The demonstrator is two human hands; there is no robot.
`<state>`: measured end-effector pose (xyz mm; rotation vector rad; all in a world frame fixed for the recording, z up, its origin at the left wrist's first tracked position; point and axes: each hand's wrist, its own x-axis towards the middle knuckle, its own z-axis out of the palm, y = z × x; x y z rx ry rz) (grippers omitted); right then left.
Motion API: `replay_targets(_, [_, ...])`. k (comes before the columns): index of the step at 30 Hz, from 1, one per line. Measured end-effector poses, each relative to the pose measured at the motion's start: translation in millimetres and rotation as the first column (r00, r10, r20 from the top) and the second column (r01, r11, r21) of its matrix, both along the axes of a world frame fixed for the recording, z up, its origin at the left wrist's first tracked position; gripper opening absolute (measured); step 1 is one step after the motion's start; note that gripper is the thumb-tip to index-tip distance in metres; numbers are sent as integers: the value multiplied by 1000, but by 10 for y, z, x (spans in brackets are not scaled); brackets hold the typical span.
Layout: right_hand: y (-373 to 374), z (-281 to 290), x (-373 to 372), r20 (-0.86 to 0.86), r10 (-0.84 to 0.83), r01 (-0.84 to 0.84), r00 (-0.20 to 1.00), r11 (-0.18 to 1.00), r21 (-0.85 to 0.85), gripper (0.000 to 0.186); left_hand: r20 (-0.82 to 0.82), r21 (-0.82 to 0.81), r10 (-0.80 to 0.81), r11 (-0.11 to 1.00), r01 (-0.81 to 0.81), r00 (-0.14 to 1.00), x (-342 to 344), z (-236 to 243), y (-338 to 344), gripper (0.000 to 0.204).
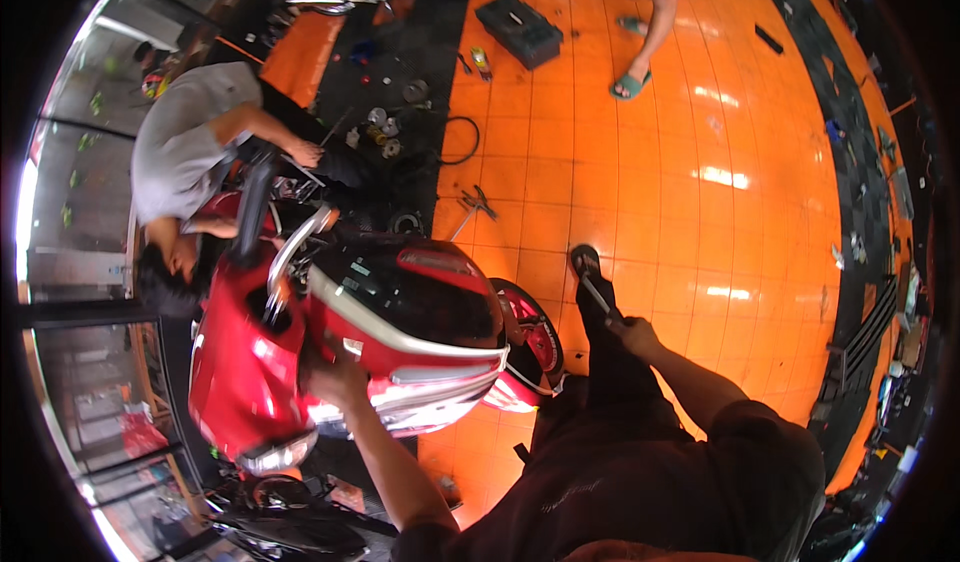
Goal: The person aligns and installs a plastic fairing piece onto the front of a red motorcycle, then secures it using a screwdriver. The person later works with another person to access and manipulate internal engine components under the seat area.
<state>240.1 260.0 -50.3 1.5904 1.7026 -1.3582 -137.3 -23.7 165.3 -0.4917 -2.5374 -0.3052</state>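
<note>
Head view: our left hand (337,377) touches the red motorbike (400,292), left of us; can't tell if its fingers grip. Our right hand (634,336) grips a thin-shafted tool (597,291). Grey-shirted co-worker (190,147) bends beside the motorbike.

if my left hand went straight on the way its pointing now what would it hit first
Most likely the motorcycle's red front bodywork: the left hand points up and left in the picture, close to it, though blur hides whether it already touches.
</note>
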Motion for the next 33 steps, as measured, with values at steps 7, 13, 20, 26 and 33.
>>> replay_targets(7, [956,-2271,-1145,107,155,-160,982,986,46,38,178,47,430,895,-444,885,-114,-140,-241,36])
replay_targets(13, [1396,-4294,-3387,20,856,-856,517,516,37,43,41,-49,620,784,-618,784,-83,-101,13,41])
replay_targets(20, [944,-5596,-5750,-10,996,-887,89,84,454,32,5,-125,743,664,-737,669,-75,-59,426,47])
replay_targets(26, [551,-6125,-5742,26,955,-794,296,231,562,31,10,-156,779,620,-769,627,-111,-87,538,53])
replay_targets(33, [1072,-5676,-4439,58,990,-931,-125,-138,338,25,80,-102,706,708,-698,704,-111,-5,391,59])
